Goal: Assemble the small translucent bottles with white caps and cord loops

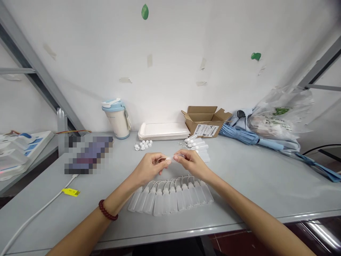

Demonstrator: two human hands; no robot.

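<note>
My left hand [151,166] pinches a thin white tube [160,159] near the middle of the table. Fingertip to fingertip with it, my right hand [189,161] is closed on something small and translucent, mostly hidden by the fingers. Between the two hands shows a whitish tip [170,158]. Below them lies a row of several translucent plastic bottles [165,201], each topped with a thin curved tube. More bottles with white caps [198,146] lie just beyond my right hand. A cluster of small white caps [144,144] sits beyond my left hand.
Along the wall stand a blue-lidded tumbler [117,121], a stack of white trays [165,131] and an open cardboard box [205,122]. A folded blue umbrella [239,134] and a plastic bag [279,117] lie right. A blurred-out device [90,156] with a white cable [44,209] lies left.
</note>
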